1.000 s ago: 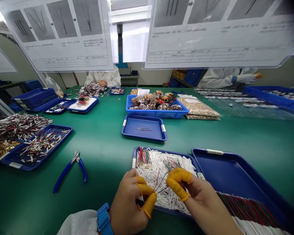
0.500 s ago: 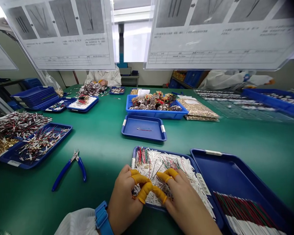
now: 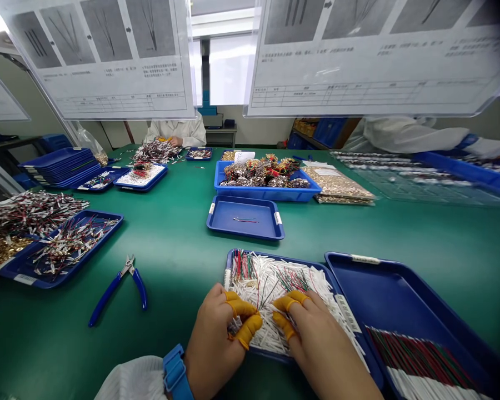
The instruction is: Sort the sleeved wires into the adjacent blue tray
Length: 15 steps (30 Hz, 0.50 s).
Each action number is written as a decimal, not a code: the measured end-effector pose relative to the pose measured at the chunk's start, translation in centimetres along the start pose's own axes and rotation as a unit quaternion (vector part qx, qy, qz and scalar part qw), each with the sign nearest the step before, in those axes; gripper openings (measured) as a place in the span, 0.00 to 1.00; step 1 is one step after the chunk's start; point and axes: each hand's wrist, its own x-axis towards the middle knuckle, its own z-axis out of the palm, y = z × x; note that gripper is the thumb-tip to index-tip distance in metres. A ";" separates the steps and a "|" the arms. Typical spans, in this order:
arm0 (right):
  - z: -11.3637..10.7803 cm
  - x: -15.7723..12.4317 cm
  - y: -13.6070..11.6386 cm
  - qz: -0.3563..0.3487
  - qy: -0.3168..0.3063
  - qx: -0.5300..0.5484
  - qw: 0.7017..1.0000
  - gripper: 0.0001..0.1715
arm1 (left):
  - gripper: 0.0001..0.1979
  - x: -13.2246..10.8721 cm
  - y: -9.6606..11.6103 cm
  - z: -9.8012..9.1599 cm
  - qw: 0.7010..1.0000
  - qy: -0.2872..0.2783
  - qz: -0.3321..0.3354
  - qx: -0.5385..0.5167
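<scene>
My left hand (image 3: 225, 325), in yellow finger cots, pinches a few thin wires (image 3: 261, 294), red and dark, which fan upward from its fingertips. To the right of it, my right hand (image 3: 306, 328) is curled with thumb and forefinger drawn together. Whatever lies between those fingertips is too small to make out. Both hands are over a blue tray (image 3: 230, 272) filled with white tubes (image 3: 270, 336). Red, green and black wire bundles (image 3: 244, 265) lie at the tray's upper left, and more loose wires (image 3: 294, 278) lie among the tubes.
Blue-handled cutters (image 3: 123, 283) lie at left, near a tray of wired parts (image 3: 73, 244). A blue tray (image 3: 383, 283) at right holds rows of red and green wires (image 3: 420, 355). Farther back are a small tray (image 3: 245, 228) and a parts bin (image 3: 270, 193). Two co-workers sit across the table.
My right hand has moved slightly right, away from my left fingertips, opening a gap between the hands. The left still pinches the wires. At far right, a co-worker's arm has reached further right.
</scene>
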 end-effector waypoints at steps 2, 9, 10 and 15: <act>0.0 -0.2 0.4 0.031 0.008 0.058 0.998 0.16 | 0.05 -0.1 0.0 0.1 1.000 -0.011 -0.002 0.008; -1.1 0.0 -0.2 0.217 0.051 0.391 0.893 0.14 | 0.04 -0.2 0.1 0.2 0.999 -0.040 0.010 0.021; -1.5 0.3 -0.5 0.232 0.067 0.451 0.859 0.15 | 0.04 -0.2 0.2 0.2 0.999 -0.044 0.013 0.022; -3.3 1.3 -1.6 0.281 0.124 0.609 0.731 0.17 | 0.05 -0.2 0.2 0.1 0.998 -0.047 0.029 0.036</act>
